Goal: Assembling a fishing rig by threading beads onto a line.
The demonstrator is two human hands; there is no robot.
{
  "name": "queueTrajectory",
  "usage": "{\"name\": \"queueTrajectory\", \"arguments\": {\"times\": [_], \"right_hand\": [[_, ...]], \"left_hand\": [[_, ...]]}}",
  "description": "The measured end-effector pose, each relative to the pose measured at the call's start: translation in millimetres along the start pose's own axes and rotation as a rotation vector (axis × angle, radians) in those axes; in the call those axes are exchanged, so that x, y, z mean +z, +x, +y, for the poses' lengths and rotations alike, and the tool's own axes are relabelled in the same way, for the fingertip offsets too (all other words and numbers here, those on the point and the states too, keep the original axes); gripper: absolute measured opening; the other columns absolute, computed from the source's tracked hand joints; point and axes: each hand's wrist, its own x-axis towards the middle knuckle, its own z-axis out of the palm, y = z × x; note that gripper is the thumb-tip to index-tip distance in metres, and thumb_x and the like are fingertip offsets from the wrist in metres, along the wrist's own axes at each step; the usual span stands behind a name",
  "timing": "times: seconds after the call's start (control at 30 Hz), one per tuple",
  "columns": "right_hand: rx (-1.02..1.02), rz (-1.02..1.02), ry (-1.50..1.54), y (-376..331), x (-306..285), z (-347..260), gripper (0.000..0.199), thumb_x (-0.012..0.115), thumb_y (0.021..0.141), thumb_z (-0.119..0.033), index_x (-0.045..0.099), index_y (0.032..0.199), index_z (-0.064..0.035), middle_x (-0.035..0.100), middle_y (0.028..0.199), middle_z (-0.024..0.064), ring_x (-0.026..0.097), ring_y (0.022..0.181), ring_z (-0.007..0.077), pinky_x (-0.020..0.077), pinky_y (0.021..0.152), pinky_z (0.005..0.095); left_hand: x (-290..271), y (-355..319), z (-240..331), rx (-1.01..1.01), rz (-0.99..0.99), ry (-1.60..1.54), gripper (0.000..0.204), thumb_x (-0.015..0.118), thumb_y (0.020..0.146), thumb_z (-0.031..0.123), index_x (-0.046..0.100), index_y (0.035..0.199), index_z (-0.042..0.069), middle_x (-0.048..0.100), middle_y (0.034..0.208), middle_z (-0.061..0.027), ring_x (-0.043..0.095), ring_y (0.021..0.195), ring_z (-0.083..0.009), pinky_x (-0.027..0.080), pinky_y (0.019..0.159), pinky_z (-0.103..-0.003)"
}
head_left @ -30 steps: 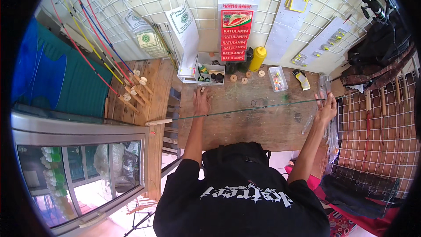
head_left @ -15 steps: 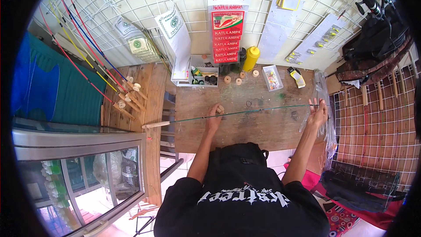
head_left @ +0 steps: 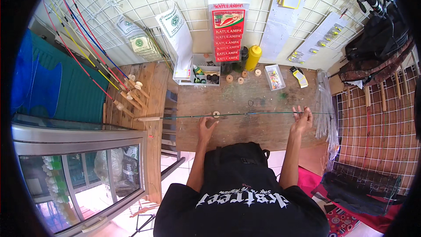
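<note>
A thin green fishing rod with a pale wooden handle stretches across in front of me, its handle end to the left. My right hand pinches the thin part of the rod, some fingers raised. My left hand is at the rod nearer the handle, thumb and forefinger spread apart. Just past its fingertips is a small round wooden spool with a centre hole, close against the rod. Whether the spool touches the rod or only lies behind it, I cannot tell.
Several wooden spools, a yellow squeeze bottle, a white compartment box and a small tray stand along the back of the wooden table. Rods with wooden handles lean at left. Clear plastic sleeves hang over the right edge.
The rod has shifted left and now lies more level. My right hand has moved left and slightly down with it. My left hand has moved down and left, off the wooden spool.
</note>
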Motion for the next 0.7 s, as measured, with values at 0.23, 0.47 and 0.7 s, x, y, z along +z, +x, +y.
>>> {"name": "queueTrajectory", "arguments": {"times": [0.23, 0.47, 0.7], "right_hand": [[0.06, -0.026, -0.002, -24.1, -0.8, 29.2, 0.025, 0.055, 0.091, -0.016, 0.045, 0.104, 0.0032, 0.054, 0.105, 0.0129, 0.061, 0.086, 0.0285, 0.061, 0.066, 0.0429], [0.081, -0.048, -0.021, -28.0, -3.6, 28.3, 0.026, 0.056, 0.09, -0.015, 0.046, 0.105, 0.0037, 0.054, 0.106, 0.0142, 0.058, 0.093, 0.0322, 0.06, 0.071, 0.0472], [0.094, -0.055, -0.038, -21.8, -2.8, 36.9, 0.023, 0.056, 0.09, -0.015, 0.047, 0.102, 0.0024, 0.054, 0.106, 0.0142, 0.058, 0.093, 0.0323, 0.0593, 0.073, 0.0478]], "left_hand": [[-13.1, -17.6, 1.2, -0.189, 0.198, -0.356, 0.027, 0.075, 0.075, 0.017, 0.054, 0.088, 0.007, 0.056, 0.092, -0.0059, 0.055, 0.091, -0.0159, 0.044, 0.08, -0.031], [-86.4, -18.5, 24.4, -0.304, 0.737, -0.598, 0.033, 0.047, 0.096, 0.029, 0.047, 0.071, 0.007, 0.048, 0.061, -0.0008, 0.049, 0.055, -0.0091, 0.038, 0.048, -0.023], [-166.9, 15.8, 79.0, 0.153, 1.107, 0.069, 0.034, 0.044, 0.098, 0.025, 0.047, 0.075, -0.001, 0.044, 0.062, -0.0035, 0.046, 0.058, -0.0144, 0.039, 0.052, -0.028]]}}
